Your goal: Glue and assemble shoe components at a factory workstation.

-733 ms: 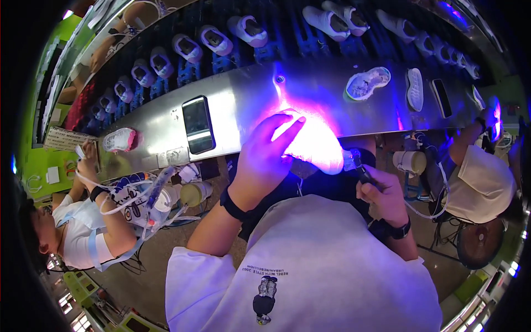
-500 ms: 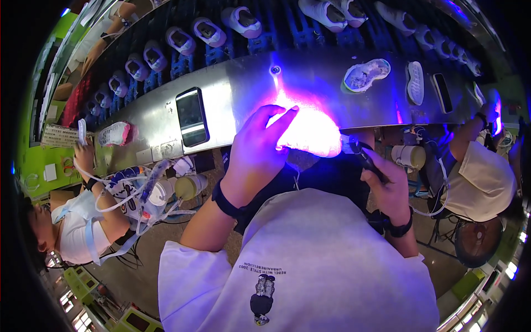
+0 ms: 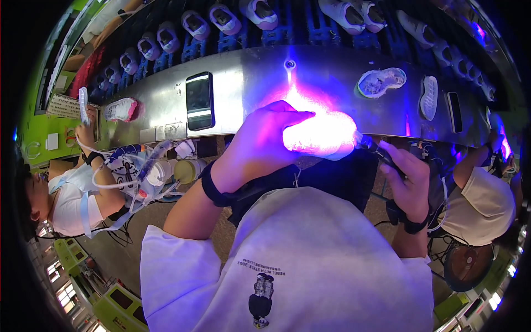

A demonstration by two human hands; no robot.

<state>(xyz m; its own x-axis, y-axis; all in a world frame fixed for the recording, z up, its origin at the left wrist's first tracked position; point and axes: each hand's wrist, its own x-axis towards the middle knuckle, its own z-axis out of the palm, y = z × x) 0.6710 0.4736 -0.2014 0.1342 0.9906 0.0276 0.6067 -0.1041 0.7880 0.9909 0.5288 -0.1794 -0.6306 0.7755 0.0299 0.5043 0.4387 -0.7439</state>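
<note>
My left hand (image 3: 257, 144) is closed round one end of a shoe sole (image 3: 323, 134), which glows white and pink under a strong violet light; the glare washes out its detail. In my right hand (image 3: 408, 180) is a dark-handled brush (image 3: 381, 152), its head against the sole's right end. Thumb and fingers pinch the handle. Both hands are at the near edge of the metal bench (image 3: 232, 61). Farther right on that bench lie a pale sole with a whitish coated inside (image 3: 381, 82) and a narrow white sole (image 3: 428, 98).
A phone (image 3: 199, 100) lies left on the bench, another dark phone-like slab (image 3: 454, 112) at right. Behind runs a rack with several shoes (image 3: 225, 20). A co-worker (image 3: 77, 193) at left holds a white sole (image 3: 83, 105); another person (image 3: 475, 193) sits at right.
The view has shifted, so the bench and its things appear farther right. My hands, sole and brush also appear farther right; the brush stays at the sole's right end.
</note>
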